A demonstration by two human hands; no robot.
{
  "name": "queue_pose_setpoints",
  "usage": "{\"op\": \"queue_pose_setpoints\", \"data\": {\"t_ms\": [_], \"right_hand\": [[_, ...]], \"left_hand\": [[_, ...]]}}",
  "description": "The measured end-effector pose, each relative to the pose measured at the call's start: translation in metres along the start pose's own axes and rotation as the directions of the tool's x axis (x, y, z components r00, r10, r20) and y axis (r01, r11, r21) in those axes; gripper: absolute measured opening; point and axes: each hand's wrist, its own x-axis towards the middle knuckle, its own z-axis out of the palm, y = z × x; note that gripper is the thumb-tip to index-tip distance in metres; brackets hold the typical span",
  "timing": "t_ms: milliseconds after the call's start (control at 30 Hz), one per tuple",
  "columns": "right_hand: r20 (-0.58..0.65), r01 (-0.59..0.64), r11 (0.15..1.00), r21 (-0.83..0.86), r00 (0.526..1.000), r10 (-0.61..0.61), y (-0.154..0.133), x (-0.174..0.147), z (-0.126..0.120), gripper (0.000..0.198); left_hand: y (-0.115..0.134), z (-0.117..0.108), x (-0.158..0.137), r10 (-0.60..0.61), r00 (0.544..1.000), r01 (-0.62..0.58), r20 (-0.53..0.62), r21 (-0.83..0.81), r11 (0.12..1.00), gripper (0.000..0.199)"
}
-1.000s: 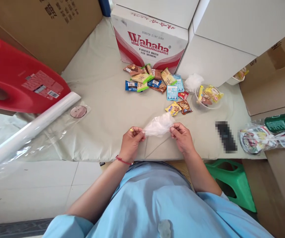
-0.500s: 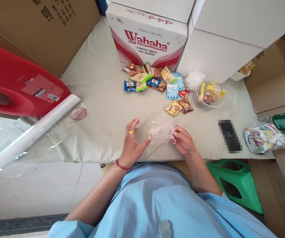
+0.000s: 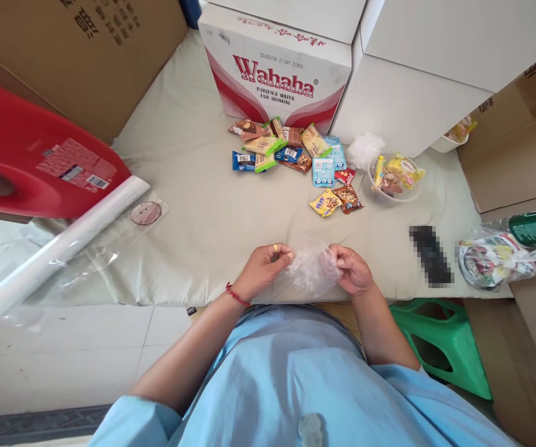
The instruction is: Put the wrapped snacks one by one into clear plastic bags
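Observation:
A thin clear plastic bag (image 3: 312, 268) is stretched between my two hands, just above the front edge of the cloth-covered table (image 3: 193, 236). My left hand (image 3: 268, 268), with a gold ring and a red string bracelet, pinches the bag's left side. On the other side my right hand (image 3: 352, 268) has its fingers closed on the bag's gathered edge. Beyond my hands lie a yellow snack packet (image 3: 325, 203) and a brown snack packet (image 3: 348, 199). Behind them, several more wrapped snacks (image 3: 265, 145) are heaped before the Wahaha carton (image 3: 279, 74).
A clear plastic bowl (image 3: 395, 195) holds snacks, beside crumpled white plastic (image 3: 364, 150). To the right are a pixelated dark object (image 3: 431, 256), bagged items (image 3: 498, 259) and a green stool (image 3: 458, 366). A red jug (image 3: 58, 112) and a plastic film roll (image 3: 63, 245) lie left.
My left hand has gone from spread fingers to a pinch on the bag. The bag has become more crumpled and sits slightly nearer to me.

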Motion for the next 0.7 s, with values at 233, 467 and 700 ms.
{"op": "queue_pose_setpoints", "data": {"t_ms": [233,467,700], "right_hand": [[-0.338,0.100,0.785,-0.611,0.864,-0.373,-0.012,0.003,-0.006,0.032],[0.202,0.392,0.289,-0.874,0.831,-0.518,-0.009,-0.001,0.033,0.049],[-0.131,0.323,0.547,-0.772,0.762,-0.634,-0.007,0.012,0.031,0.023]], "left_hand": [[0.001,-0.004,-0.006,-0.006,0.980,-0.027,-0.201,-0.164,0.986,0.030],[-0.001,0.005,-0.008,-0.001,0.977,-0.049,-0.214,-0.230,0.972,0.034],[-0.003,-0.008,-0.011,-0.094,0.881,-0.065,-0.464,-0.315,0.947,0.037]]}}
